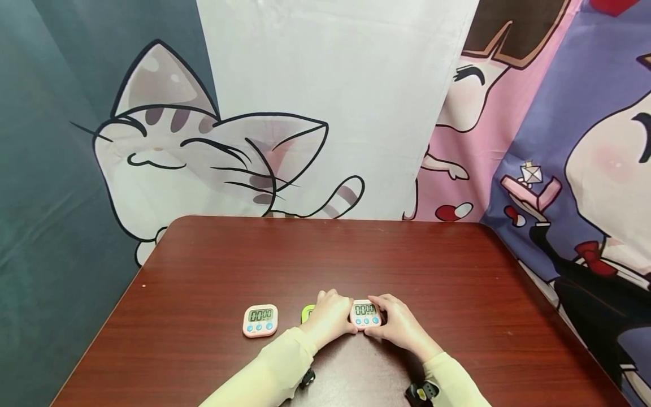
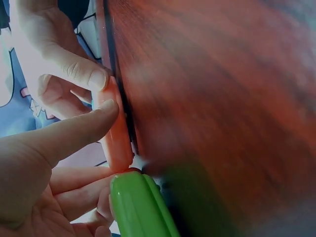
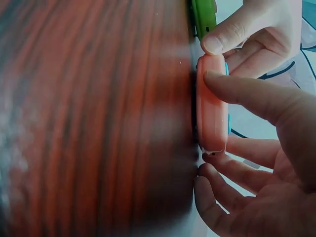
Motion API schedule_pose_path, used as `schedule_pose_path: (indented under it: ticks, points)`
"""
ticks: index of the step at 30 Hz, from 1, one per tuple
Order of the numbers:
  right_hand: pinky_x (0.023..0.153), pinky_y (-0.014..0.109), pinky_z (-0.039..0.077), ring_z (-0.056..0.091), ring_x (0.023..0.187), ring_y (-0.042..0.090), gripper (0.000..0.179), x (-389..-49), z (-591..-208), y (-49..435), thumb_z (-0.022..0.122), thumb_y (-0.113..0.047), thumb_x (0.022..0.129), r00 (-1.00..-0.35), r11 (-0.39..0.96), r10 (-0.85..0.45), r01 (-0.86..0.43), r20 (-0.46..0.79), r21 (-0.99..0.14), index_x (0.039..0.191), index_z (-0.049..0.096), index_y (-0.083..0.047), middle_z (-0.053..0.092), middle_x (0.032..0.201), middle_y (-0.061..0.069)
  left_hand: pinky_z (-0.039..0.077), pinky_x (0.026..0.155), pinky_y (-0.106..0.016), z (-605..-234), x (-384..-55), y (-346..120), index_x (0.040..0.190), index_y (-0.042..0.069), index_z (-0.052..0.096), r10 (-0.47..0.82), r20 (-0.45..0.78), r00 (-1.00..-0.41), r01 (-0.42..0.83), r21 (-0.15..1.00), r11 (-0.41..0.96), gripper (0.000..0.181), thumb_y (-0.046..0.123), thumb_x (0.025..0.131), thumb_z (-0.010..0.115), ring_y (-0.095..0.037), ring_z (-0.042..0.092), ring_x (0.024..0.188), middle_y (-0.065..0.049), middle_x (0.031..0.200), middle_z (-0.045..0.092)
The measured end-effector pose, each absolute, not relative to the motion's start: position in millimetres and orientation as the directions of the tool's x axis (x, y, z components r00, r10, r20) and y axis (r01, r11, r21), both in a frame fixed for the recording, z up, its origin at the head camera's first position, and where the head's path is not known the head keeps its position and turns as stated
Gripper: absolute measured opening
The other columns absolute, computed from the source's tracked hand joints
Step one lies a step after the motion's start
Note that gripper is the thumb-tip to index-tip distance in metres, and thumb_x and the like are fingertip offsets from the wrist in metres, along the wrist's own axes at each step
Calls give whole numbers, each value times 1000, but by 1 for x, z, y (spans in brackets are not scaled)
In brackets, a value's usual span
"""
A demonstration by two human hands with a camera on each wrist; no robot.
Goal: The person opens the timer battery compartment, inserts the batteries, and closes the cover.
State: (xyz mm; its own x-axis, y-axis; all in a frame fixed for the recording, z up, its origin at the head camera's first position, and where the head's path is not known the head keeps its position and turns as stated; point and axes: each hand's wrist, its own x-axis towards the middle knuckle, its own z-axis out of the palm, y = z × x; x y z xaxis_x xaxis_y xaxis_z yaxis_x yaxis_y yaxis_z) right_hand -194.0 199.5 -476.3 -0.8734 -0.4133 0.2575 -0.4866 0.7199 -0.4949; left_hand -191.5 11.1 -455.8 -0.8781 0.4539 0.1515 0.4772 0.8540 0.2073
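Note:
A pink digital timer (image 1: 365,315) with a white face and blue buttons is held between both hands at the right of the row. My left hand (image 1: 329,319) grips its left end, thumb on the near edge and fingers on the far side. The right hand (image 1: 399,325) grips the opposite end, with thumb and fingers on its near and far edges. In the right wrist view the timer's pink side (image 3: 213,106) stands close to the tabletop. A green timer (image 2: 140,207) lies right beside the left hand's fingers, mostly hidden under that hand in the head view.
Another pink timer (image 1: 260,321) lies face up on the left, its display lit with zeros. All sit on a dark red wooden table (image 1: 315,254). Behind it hangs a cartoon-printed cloth (image 1: 335,68). Each wrist wears a small black camera.

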Motion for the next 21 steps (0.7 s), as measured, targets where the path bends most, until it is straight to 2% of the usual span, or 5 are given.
schedule_pose_path:
  ticks: [8,13,15,18,21]
  points:
    - [79,35,48,60,88,18,66,-192,-476,195,88,-19,62,-882,733,-402,-471,246,-490,117,62,6,64,104,9,31,63,-31,-457,-192,10,77,17,66,456,142,-879,476,192,858,33,39,60,85,-14,49,69,6,72,67]
    - [82,38,47,58,89,19,74,-193,-475,195,88,-20,61,-885,739,-405,-465,231,-487,123,57,6,63,104,10,33,66,-32,-458,-193,8,87,15,67,447,144,-883,470,227,853,40,39,61,85,-15,49,71,5,76,68]
    - [83,38,46,58,90,19,80,-193,-475,195,88,-23,62,-891,740,-398,-453,219,-498,128,53,6,62,106,10,34,68,-32,-458,-192,6,100,11,68,442,155,-884,468,239,851,52,40,61,85,-17,51,76,2,86,70]
    - [85,40,46,58,94,21,86,-192,-474,195,86,-29,65,-904,733,-374,-425,207,-532,134,48,5,62,110,12,36,74,-34,-456,-189,1,123,8,61,434,190,-881,470,230,852,73,47,65,82,-20,54,89,-2,110,69]
    - [90,44,46,60,104,27,77,-190,-471,196,82,-33,71,-921,743,-321,-391,222,-543,132,50,2,62,116,14,38,85,-38,-450,-185,-7,135,9,52,409,249,-878,466,244,851,77,51,74,74,-23,53,105,-6,129,60]
